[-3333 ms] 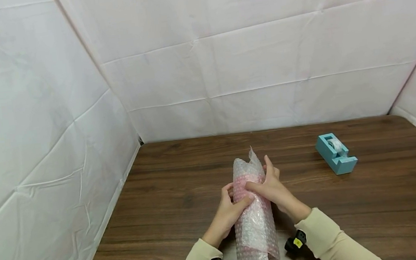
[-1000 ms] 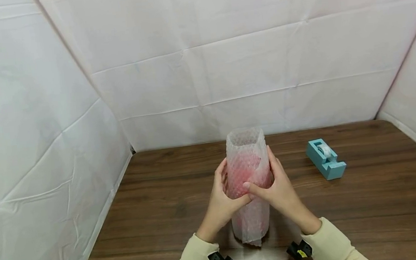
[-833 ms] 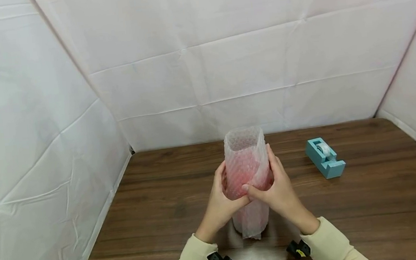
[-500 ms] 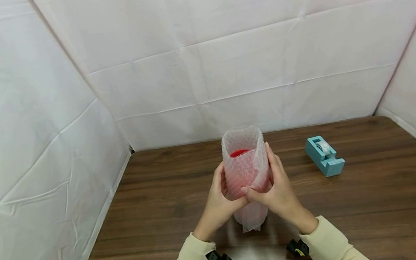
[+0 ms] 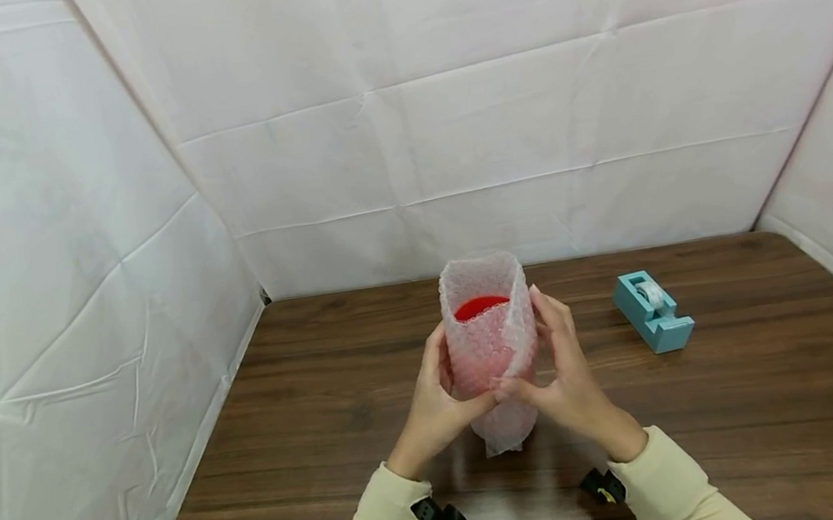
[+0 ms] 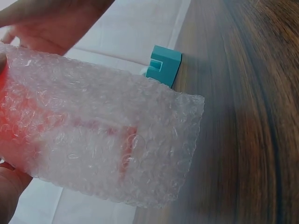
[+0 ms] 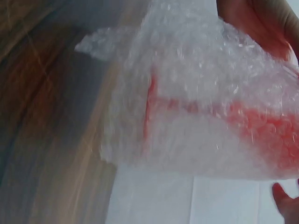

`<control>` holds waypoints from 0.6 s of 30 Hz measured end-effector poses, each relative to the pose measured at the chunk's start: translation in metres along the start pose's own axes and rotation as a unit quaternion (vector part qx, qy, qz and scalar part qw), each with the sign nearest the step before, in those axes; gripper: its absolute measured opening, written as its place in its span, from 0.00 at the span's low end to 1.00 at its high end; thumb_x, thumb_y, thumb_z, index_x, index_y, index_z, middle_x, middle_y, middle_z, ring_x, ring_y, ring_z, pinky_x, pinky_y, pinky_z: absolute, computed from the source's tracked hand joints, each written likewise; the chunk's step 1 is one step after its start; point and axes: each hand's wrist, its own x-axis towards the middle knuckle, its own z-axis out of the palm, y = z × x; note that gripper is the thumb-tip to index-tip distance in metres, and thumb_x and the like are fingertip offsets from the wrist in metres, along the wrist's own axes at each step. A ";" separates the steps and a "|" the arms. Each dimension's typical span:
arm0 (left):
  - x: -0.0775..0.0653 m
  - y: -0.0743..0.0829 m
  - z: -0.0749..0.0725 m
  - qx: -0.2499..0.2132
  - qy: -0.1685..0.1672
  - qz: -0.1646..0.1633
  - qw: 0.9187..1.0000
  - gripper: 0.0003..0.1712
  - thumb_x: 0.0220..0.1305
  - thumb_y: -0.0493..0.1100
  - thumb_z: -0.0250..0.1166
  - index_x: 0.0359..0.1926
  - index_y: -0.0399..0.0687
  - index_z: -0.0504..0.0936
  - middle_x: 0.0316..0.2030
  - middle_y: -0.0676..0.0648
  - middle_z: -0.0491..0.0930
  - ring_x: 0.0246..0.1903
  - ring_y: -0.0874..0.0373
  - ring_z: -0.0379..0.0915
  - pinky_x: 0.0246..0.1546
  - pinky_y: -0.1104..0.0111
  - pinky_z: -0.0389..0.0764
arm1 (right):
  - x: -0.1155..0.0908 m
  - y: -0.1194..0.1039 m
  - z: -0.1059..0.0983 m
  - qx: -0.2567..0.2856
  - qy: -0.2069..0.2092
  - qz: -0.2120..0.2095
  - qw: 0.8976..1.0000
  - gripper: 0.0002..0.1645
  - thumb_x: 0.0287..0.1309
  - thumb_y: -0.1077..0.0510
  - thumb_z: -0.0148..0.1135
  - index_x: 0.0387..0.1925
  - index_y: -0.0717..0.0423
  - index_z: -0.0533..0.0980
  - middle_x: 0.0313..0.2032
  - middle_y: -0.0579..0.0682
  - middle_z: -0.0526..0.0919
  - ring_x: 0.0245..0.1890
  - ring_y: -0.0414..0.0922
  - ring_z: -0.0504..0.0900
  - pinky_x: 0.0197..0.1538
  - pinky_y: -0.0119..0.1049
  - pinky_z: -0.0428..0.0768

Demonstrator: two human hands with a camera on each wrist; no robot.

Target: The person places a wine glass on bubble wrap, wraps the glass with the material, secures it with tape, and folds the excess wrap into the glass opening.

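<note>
A roll of clear bubble wrap (image 5: 482, 358) is wound round a red goblet (image 5: 480, 307), whose red top shows inside the upper opening. Through the wrap in the left wrist view, the goblet's thin stem and flat foot (image 6: 127, 149) show as red lines. My left hand (image 5: 437, 400) grips the roll from the left, thumb across its front. From the right, my right hand (image 5: 571, 383) holds it with the thumb meeting the left one and the fingers along the far side. The roll tilts toward me, its lower end close over the table.
A blue tape dispenser (image 5: 653, 312) with a roll of clear tape stands at the right on the dark wooden table (image 5: 341, 418). White sheeting (image 5: 406, 152) encloses the table at the back and sides.
Earlier the roll lay pointing away from me; it has since been raised upright and tipped toward me, so the red inside shows. The right hand has shifted slightly right.
</note>
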 end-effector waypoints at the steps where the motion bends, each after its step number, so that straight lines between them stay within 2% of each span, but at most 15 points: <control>1: 0.000 0.000 0.000 0.000 0.001 0.000 1.000 0.55 0.49 0.40 0.76 0.72 0.58 0.52 0.65 0.49 0.64 0.63 0.53 0.64 0.62 0.65 0.70 | 0.001 0.001 -0.001 -0.008 0.010 -0.023 1.000 0.55 0.54 0.41 0.67 0.69 0.69 0.51 0.64 0.57 0.59 0.64 0.42 0.62 0.64 0.28 0.65; 2: 0.000 0.000 0.000 0.000 0.003 -0.001 1.000 0.55 0.49 0.39 0.76 0.72 0.57 0.52 0.65 0.49 0.64 0.63 0.53 0.64 0.62 0.64 0.71 | 0.001 0.003 -0.001 -0.017 0.024 -0.051 0.998 0.54 0.57 0.36 0.61 0.66 0.72 0.54 0.63 0.59 0.61 0.64 0.43 0.62 0.65 0.29 0.64; 3: 0.000 0.000 0.000 0.001 0.004 0.000 1.000 0.55 0.48 0.39 0.76 0.72 0.56 0.52 0.65 0.49 0.64 0.62 0.53 0.65 0.61 0.64 0.72 | 0.002 0.004 -0.002 -0.032 0.040 -0.078 0.996 0.50 0.59 0.37 0.59 0.63 0.74 0.57 0.60 0.61 0.63 0.64 0.43 0.62 0.65 0.31 0.64; 6: 0.001 -0.001 0.000 0.001 0.006 0.006 1.000 0.56 0.48 0.38 0.76 0.72 0.52 0.52 0.64 0.48 0.65 0.62 0.53 0.65 0.60 0.63 0.73 | 0.005 0.006 -0.004 -0.072 0.078 -0.142 0.984 0.41 0.63 0.39 0.58 0.52 0.75 0.64 0.52 0.68 0.66 0.60 0.45 0.66 0.63 0.32 0.65; 9: 0.001 -0.001 0.000 0.002 0.006 0.010 1.000 0.56 0.48 0.38 0.76 0.72 0.51 0.51 0.64 0.48 0.65 0.61 0.53 0.66 0.59 0.63 0.73 | 0.009 0.007 -0.006 -0.105 0.093 -0.185 0.973 0.33 0.64 0.42 0.57 0.44 0.73 0.68 0.47 0.69 0.67 0.55 0.49 0.69 0.61 0.30 0.66; 12: 0.001 -0.001 -0.001 0.005 0.003 0.017 1.000 0.55 0.48 0.37 0.76 0.72 0.51 0.51 0.64 0.47 0.65 0.61 0.53 0.66 0.59 0.64 0.73 | 0.011 0.007 -0.008 -0.123 0.082 -0.221 0.964 0.29 0.66 0.44 0.56 0.42 0.71 0.71 0.45 0.69 0.68 0.54 0.51 0.70 0.62 0.29 0.67; 18: 0.001 -0.002 -0.001 0.008 -0.006 0.037 0.999 0.56 0.49 0.33 0.74 0.72 0.52 0.50 0.65 0.44 0.64 0.61 0.53 0.66 0.59 0.65 0.73 | 0.014 0.008 -0.012 -0.144 0.033 -0.269 0.952 0.26 0.68 0.47 0.53 0.46 0.71 0.74 0.49 0.70 0.70 0.64 0.52 0.68 0.67 0.36 0.67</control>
